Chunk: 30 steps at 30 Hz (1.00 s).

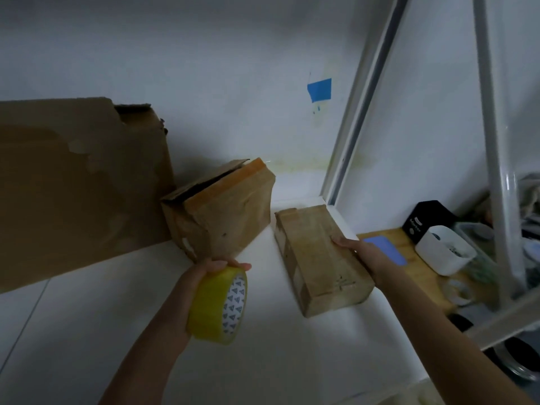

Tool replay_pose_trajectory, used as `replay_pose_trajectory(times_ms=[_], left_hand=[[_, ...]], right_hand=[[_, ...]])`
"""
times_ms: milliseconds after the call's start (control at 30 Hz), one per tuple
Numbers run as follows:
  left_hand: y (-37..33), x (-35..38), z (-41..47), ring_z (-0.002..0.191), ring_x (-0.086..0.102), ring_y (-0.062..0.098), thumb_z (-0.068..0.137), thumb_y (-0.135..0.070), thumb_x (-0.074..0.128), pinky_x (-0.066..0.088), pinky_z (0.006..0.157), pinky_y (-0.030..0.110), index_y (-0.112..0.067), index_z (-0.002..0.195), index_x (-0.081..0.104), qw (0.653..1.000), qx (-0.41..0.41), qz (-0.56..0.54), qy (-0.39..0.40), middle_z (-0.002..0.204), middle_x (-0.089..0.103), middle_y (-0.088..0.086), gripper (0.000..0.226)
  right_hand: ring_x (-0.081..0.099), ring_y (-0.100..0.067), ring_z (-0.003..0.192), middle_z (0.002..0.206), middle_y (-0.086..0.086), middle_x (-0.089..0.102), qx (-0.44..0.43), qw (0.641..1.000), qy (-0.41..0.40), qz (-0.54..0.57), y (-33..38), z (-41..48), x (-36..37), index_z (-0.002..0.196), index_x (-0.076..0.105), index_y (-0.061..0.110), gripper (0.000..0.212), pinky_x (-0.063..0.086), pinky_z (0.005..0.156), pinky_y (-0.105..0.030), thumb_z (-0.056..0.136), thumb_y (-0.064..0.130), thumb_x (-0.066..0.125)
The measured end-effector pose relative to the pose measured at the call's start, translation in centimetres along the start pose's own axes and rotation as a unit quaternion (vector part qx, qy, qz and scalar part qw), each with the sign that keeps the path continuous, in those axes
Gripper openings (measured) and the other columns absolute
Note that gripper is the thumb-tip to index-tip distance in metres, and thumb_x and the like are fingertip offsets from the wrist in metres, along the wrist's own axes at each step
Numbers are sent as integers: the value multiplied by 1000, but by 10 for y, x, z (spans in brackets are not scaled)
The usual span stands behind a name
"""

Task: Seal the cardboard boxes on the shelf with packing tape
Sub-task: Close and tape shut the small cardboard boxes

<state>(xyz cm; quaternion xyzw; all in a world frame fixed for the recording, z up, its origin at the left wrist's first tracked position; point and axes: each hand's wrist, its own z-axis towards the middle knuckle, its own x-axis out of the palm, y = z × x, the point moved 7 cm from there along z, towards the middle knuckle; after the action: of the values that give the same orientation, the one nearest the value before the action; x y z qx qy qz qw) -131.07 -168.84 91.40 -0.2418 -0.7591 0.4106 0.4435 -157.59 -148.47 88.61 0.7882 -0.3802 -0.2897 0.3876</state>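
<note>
My left hand point(193, 283) grips a yellow roll of packing tape point(217, 305) above the white shelf point(87, 331), just in front of a medium cardboard box point(222, 211) whose top flap stands slightly ajar. My right hand point(361, 252) holds the right side of a small flat cardboard box point(318, 258), thumb on its top face; the fingers are hidden behind it. A large cardboard box point(79, 182) stands at the left against the wall.
A white metal shelf post point(355, 112) rises behind the small box. Right of it, a wooden surface point(420, 270) carries a blue phone-like slab point(385, 249), a white tub point(444, 248) and a black box point(423, 220). Blue tape point(320, 89) sticks on the wall.
</note>
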Motion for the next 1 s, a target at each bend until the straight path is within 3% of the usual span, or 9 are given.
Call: replay_pose_trajectory(times_ms=[100,167,300,467,533,633,700,867,1000], left_hand=[[4,0,4,95,66,31,50,-42,75,51,81,41,-13,93,75,999,3,9,-43,117,72,14,52],[7,1,7,94,65,31,52,-42,75,51,81,41,-7,106,75,998,2,5,-62,114,72,15,64],[6,6,13,92,64,32,72,-38,65,50,85,41,-17,86,82,993,10,10,-121,98,75,14,31],[4,13,16,88,64,31,86,-33,59,50,87,43,-22,72,82,987,15,18,-159,83,76,8,29],[5,13,15,94,65,34,68,-44,69,49,95,50,-21,82,82,984,11,13,-180,94,76,11,30],[16,7,14,104,66,42,38,-55,80,47,99,61,-17,109,75,974,-15,-10,-224,110,72,18,80],[19,10,11,101,67,44,33,-55,79,48,96,62,-16,109,73,971,-21,-14,-237,106,72,20,85],[17,4,3,83,66,38,73,-46,72,51,78,46,-13,107,71,962,1,-2,-272,94,69,20,47],[17,-6,-10,98,66,48,81,-39,69,52,83,52,-17,106,71,950,25,-1,-312,106,69,26,34]], right_hand=[[63,-26,103,116,-10,67,-88,970,-107,-200,18,1,-5,131,57,15,65,51,93,-41,80,54,69],[53,-31,118,132,-15,55,-121,924,-132,-339,28,-8,11,147,35,21,84,44,100,-44,80,64,62],[8,-44,144,159,-18,-4,-61,846,-100,-520,18,-29,60,152,-2,33,124,12,112,-64,60,81,65],[17,-45,139,158,-18,1,-105,824,-140,-538,28,-13,61,152,7,31,112,21,110,-59,65,83,57],[18,-46,138,158,-19,3,-125,823,-145,-534,37,-1,56,152,9,30,111,22,110,-58,66,85,53],[19,-45,138,158,-19,3,-138,816,-144,-543,52,23,51,153,6,29,111,21,111,-58,68,83,54],[19,-44,138,159,-19,2,-142,813,-138,-547,62,41,50,153,4,29,112,21,111,-58,69,82,55],[20,-45,138,158,-21,5,-150,817,-139,-540,82,75,51,153,6,26,113,19,111,-60,67,84,52],[20,-46,138,156,-23,11,-164,820,-148,-528,93,94,52,151,11,24,113,18,110,-61,65,84,53]])
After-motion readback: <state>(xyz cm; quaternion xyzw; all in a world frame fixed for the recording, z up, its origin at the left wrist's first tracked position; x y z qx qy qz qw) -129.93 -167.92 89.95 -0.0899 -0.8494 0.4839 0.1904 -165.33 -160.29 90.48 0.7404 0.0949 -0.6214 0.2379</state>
